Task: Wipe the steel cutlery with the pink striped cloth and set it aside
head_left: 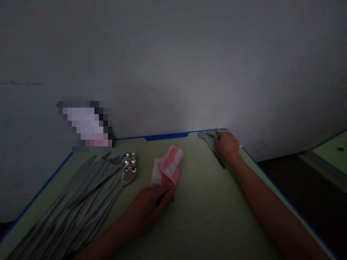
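My left hand (151, 206) grips the near end of a crumpled pink-and-white striped cloth (168, 166) at the middle of the table. At the far right corner, my right hand (228, 144) has its fingers curled over the handle of a metal spoon (211, 133), whose bowl shows just left of the fingers. Another spoon (209, 146) lies left of that hand, bowl toward the wall. More cutlery behind the hand is partly covered by it. Several knives, spoons and other metal pieces (89, 195) lie side by side on the left, some overlapping.
The green table (200, 213) has a blue edge and stands against a grey wall (173, 65). A blurred-out upright object (89, 124) leans at the back left. Past the right edge are a dark gap and another green surface (332, 151).
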A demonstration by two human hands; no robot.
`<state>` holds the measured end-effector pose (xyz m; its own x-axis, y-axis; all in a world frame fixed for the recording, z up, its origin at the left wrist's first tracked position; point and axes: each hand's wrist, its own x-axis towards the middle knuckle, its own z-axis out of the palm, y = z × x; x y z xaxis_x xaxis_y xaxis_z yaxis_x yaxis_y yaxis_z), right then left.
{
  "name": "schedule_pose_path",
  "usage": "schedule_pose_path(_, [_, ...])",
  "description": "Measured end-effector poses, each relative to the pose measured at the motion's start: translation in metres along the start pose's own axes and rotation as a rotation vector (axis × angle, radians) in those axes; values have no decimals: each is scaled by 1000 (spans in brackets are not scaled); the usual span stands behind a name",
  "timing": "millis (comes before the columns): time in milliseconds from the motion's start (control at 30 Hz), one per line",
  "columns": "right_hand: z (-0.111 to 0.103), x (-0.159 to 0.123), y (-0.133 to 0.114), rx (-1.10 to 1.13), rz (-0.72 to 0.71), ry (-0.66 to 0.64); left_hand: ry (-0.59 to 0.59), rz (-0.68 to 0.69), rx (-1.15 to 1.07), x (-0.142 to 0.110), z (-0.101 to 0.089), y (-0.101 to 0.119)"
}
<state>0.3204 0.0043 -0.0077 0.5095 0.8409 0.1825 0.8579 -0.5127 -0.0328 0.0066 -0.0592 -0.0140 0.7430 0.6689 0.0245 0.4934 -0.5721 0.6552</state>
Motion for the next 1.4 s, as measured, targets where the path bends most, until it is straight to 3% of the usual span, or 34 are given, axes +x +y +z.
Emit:
schedule_pose_path(233, [-5,-1,0,43,-12,61,-11,-21,-14,0,-1,3])
schedule_pose_path(333, [-14,-4,-6,82,-84,73,-17,-32,-18,0,-2,3])
schedule_pose_path(467, [-29,-15,-25,236,-343,152,-25,-43,-40,1,-4,5])
schedule_pose_path(567, [-35,-28,-42,395,-600,104,-50,-54,-29,1,-5,7])
schedule_pose_path(667, [-31,-48,-61,536,-761,29,-69,-30,30,1,-9,9])
schedule_pose_path(800, [-11,-79,-85,661,-905,31,-187,68,65,0,-37,10])
schedule_pose_path(867, [0,-90,-94,646,-971,20,-126,46,95,-1,-60,7])
schedule_pose_path(1000, [15,-94,-100,637,-900,55,104,-114,297,-7,-99,-13])
schedule_pose_path(1067, [19,-90,-99,638,-868,77,130,-221,419,-14,-111,-30])
schedule_pose_path(1167, [22,-86,-97,635,-850,104,30,-367,560,-26,-121,-54])
schedule_pose_path(1267, [23,-86,-96,630,-849,106,-120,-436,527,-33,-129,-68])
schedule_pose_path(1400, [24,-87,-97,639,-840,109,-157,-452,516,-34,-137,-74])
